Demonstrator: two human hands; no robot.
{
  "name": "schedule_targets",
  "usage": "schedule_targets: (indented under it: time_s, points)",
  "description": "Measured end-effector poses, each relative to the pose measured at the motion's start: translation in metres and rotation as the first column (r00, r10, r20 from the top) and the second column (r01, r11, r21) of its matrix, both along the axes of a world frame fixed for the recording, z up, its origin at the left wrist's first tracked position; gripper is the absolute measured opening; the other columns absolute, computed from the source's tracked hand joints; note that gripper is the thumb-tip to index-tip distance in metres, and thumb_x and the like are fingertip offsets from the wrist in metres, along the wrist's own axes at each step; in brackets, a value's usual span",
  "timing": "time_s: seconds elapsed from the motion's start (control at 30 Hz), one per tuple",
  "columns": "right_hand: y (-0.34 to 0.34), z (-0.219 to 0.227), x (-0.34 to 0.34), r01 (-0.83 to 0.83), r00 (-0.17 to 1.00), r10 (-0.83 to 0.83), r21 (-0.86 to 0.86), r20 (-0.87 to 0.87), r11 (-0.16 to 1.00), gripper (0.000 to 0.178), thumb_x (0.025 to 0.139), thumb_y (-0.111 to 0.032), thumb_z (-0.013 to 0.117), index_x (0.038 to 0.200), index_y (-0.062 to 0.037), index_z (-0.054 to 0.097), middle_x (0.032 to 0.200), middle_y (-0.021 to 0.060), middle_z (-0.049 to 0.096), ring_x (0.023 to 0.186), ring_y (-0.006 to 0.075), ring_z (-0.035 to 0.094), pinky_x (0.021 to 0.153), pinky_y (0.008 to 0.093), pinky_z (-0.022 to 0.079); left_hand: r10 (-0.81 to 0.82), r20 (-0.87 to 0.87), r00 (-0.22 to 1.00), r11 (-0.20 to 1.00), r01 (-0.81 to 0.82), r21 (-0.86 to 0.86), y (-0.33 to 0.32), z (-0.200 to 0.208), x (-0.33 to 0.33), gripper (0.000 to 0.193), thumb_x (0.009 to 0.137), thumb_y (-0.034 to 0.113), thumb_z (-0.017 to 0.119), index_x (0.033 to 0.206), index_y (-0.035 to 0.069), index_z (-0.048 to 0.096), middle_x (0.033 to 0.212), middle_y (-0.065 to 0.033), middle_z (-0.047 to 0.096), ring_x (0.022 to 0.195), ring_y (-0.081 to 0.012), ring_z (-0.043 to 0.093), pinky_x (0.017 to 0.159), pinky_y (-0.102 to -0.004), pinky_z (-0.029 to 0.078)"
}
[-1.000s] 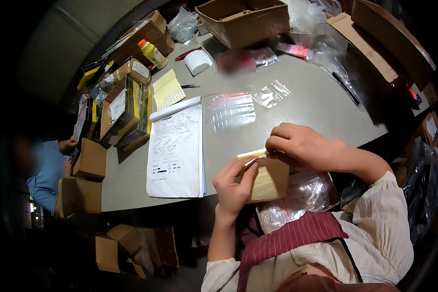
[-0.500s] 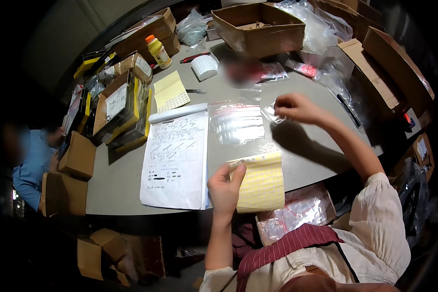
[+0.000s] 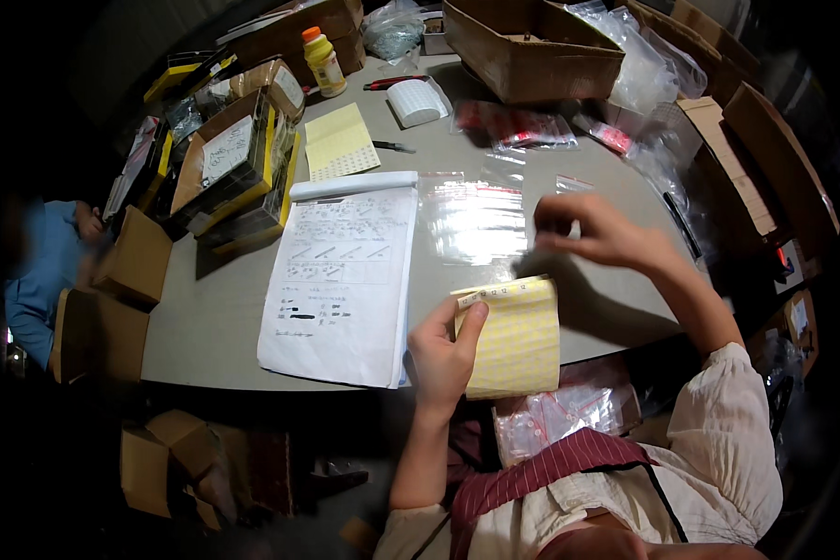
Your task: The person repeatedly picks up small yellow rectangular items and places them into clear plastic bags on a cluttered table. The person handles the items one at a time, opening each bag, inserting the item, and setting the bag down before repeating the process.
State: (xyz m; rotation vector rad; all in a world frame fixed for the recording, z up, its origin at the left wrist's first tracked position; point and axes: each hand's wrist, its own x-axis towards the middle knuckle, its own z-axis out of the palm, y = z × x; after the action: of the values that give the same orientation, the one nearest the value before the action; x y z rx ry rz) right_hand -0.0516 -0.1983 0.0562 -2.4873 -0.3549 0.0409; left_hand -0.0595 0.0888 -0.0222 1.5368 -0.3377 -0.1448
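Observation:
My left hand (image 3: 445, 359) pinches the left edge of a yellow sheet of small labels (image 3: 511, 345) between thumb and fingers, above the table's front edge. A row of white labels runs along the sheet's top. My right hand (image 3: 593, 229) hovers just beyond it, fingers curved and thumb apart, somewhat blurred; I see nothing held. Behind its knuckles lies a small clear zip bag (image 3: 574, 184), partly covered. Left of that hand, a stack of clear zip bags (image 3: 476, 222) lies flat and shiny. A clipboard-like pad of handwritten sheets (image 3: 336, 289) rests to the left.
Another yellow label sheet (image 3: 341, 140), a pen (image 3: 394, 147), a label roll (image 3: 417, 101) and a yellow bottle (image 3: 324, 63) stand or lie farther back. Cardboard boxes (image 3: 532, 56) and red-printed bags (image 3: 532, 131) line the far side. Someone in blue (image 3: 42, 271) is at left.
My right hand has come away from the small zip bag, its fingers spreading and turning toward the label sheet. My left hand still holds the sheet. The view has shifted slightly.

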Motion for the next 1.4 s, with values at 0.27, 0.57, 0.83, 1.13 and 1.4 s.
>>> schedule_targets:
  time_s: [0.27, 0.57, 0.83, 1.13, 1.4]
  points:
    - [0.043, 0.009, -0.017, -0.244, 0.967, 0.242, -0.009, -0.082, 0.970, 0.036, 0.083, -0.005, 0.074, 0.117, 0.0009, 0.064, 0.111, 0.0195, 0.066, 0.104, 0.0372, 0.067, 0.091, 0.0439, 0.054, 0.035, 0.037, 0.999, 0.999, -0.036, 0.035, 0.001, -0.010, -0.001, 0.023, 0.097, 0.019, 0.073, 0.108, -0.001, 0.076, 0.080, -0.0054, 0.074, 0.068, -0.0071, 0.055, 0.061, -0.0256, 0.044]
    - [0.012, -0.011, 0.034, 0.022, 0.999, -0.029, 0.228, 0.027, 0.973, 0.018, 0.091, -0.015, 0.075, 0.100, -0.0019, 0.069, 0.090, 0.0053, 0.067, 0.086, 0.0132, 0.061, 0.077, 0.0321, 0.051, 0.107, 0.033, 0.994, 0.991, -0.109, 0.073, -0.002, -0.006, -0.001, 0.025, 0.099, 0.024, 0.072, 0.106, 0.001, 0.076, 0.070, -0.0038, 0.067, 0.058, -0.0072, 0.044, 0.052, -0.0297, 0.037]
    - [-0.042, -0.064, 0.165, 0.180, 0.981, -0.156, -0.224, 0.118, 0.958, 0.042, 0.087, -0.032, 0.077, 0.101, 0.0065, 0.065, 0.092, 0.0237, 0.069, 0.085, 0.0369, 0.067, 0.078, 0.0446, 0.051, 0.041, -0.006, 0.999, 0.999, -0.041, -0.031, -0.002, 0.001, 0.001, 0.029, 0.103, 0.025, 0.067, 0.102, -0.003, 0.073, 0.067, -0.0001, 0.060, 0.062, -0.0050, 0.046, 0.054, -0.0268, 0.036]
    - [-0.041, -0.028, 0.106, 0.209, 0.972, -0.185, -0.175, 0.146, 0.962, 0.043, 0.081, -0.028, 0.083, 0.107, 0.0013, 0.066, 0.099, 0.0212, 0.070, 0.095, 0.0386, 0.068, 0.082, 0.0465, 0.053, 0.041, 0.000, 0.999, 0.999, -0.041, 0.011, -0.003, 0.001, -0.001, 0.027, 0.103, 0.022, 0.069, 0.096, -0.004, 0.071, 0.065, 0.0017, 0.052, 0.063, -0.0040, 0.042, 0.053, -0.0261, 0.034]
    - [0.062, 0.014, 0.002, -0.281, 0.955, 0.285, 0.058, -0.076, 0.958, 0.019, 0.086, -0.009, 0.072, 0.102, -0.0018, 0.066, 0.093, 0.0154, 0.069, 0.088, 0.0325, 0.069, 0.079, 0.0419, 0.055, 0.028, 0.008, 1.000, 0.999, -0.028, 0.045, -0.002, -0.007, 0.001, 0.028, 0.101, 0.023, 0.071, 0.093, -0.003, 0.071, 0.062, -0.0002, 0.049, 0.060, -0.0052, 0.039, 0.051, -0.0284, 0.032]
